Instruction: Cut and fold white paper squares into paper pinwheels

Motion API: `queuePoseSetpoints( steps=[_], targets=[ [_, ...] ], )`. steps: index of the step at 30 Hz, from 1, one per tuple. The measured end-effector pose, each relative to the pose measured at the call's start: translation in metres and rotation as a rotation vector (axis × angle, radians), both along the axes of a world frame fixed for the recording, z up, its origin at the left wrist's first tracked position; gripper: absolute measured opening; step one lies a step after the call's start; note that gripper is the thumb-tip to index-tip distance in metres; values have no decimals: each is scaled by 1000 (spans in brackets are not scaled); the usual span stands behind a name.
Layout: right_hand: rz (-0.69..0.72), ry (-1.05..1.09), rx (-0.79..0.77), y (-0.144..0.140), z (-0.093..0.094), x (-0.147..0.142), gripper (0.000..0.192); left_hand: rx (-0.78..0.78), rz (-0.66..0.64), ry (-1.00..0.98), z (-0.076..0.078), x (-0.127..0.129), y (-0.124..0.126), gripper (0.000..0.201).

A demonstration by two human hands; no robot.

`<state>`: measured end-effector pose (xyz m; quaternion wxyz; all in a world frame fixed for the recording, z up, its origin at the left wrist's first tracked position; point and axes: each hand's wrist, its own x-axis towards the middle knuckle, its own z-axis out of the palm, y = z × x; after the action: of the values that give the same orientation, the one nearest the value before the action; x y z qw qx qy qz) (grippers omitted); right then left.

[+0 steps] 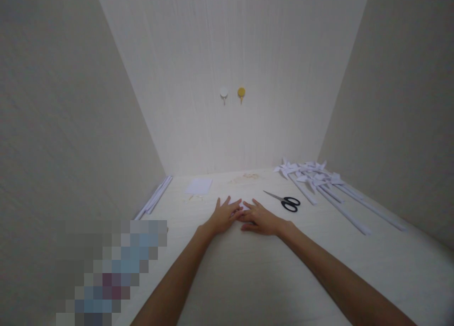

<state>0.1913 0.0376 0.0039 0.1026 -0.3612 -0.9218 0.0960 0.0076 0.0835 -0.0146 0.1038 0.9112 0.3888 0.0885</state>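
Observation:
A small white piece of paper (244, 206) lies on the table under my fingertips, mostly covered, so its shape is hard to make out. My left hand (222, 217) rests palm down on it from the left, fingers stretched and spread. From the right, my right hand (261, 218) lies palm down with its fingers extended over the paper, their tips meeting those of the left. Neither hand visibly grips anything. To the right of my right hand lie scissors (284, 201) with black handles, their blades pointing left and slightly parted or closed, too small to tell.
Several white paper pinwheels (315, 178) on rolled sticks lie at the back right. A white paper sheet (199, 186) sits at back left, rolled paper sticks (158, 196) by the left wall. Small scraps (250, 176) lie behind. Two hooks (241, 92) hang on the back wall.

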Motion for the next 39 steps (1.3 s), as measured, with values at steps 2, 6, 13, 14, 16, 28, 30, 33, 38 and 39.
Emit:
queuePoseSetpoints(
  steps=[2, 6, 13, 14, 16, 28, 30, 33, 38, 39],
  targets=[
    [-9, -20, -11, 0, 0, 0, 40, -4, 20, 28, 1, -3, 3, 57],
    [-20, -37, -27, -2, 0, 1, 46, 17, 47, 97, 1, -7, 6, 56],
    [-32, -7, 153, -8, -8, -3, 44, 94, 162, 78, -2, -1, -3, 49],
    [-60, -10, 177, -8, -10, -4, 45, 118, 195, 78, -2, 0, -5, 48],
    [-144, -20, 206, -7, -14, -6, 46, 179, 243, 82, -2, 4, -9, 48],
    [-376, 169, 167, -3, -20, -12, 45, 219, 169, 110, -7, 11, -12, 46],
    [-389, 220, 173, 4, -23, -18, 49, 213, 168, 94, -8, 11, -11, 47],
    [-426, 322, 129, 19, -22, -40, 53, 234, 127, 49, -10, 11, -8, 47],
    [-388, 436, -76, 43, -14, -73, 63, 303, -14, 12, -13, 9, -2, 49],
    [-386, 440, -95, 46, -14, -74, 65, 319, -25, 11, -14, 8, -1, 48]
  ],
)
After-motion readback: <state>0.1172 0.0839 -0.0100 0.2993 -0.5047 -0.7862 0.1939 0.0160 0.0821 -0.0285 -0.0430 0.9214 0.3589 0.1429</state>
